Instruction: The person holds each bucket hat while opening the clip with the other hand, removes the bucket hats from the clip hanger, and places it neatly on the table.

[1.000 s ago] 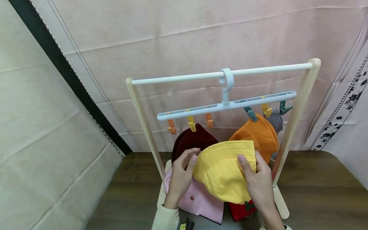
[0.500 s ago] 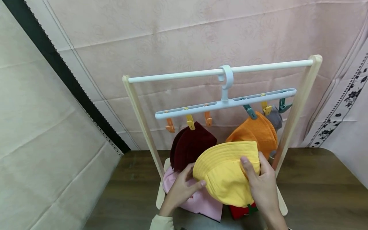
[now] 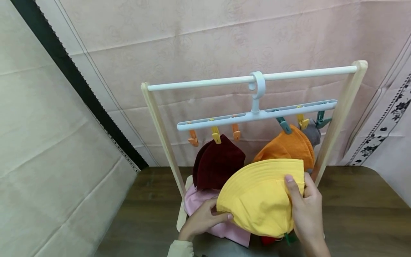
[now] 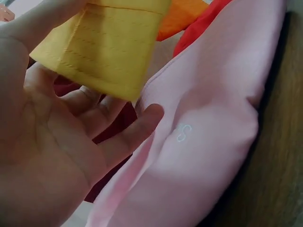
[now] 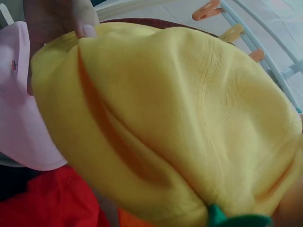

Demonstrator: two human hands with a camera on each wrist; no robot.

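Yellow bucket hat (image 3: 257,200): between both hands, at six o'clock below the pale-blue clip hanger (image 3: 256,115).
Left hand (image 3: 203,218): pinching the hat's edge at eight o'clock.
Right hand (image 3: 307,210): gripping its edge at three o'clock.
Maroon hat (image 3: 221,165): clipped, toward the yellow hat's ten o'clock.

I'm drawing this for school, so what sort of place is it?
It looks like an indoor tabletop corner, maybe a pretend laundry spot: a rack stands on a wooden-looking table, its blue hanger has an orange hat clipped on, and pale cloth hangs behind.
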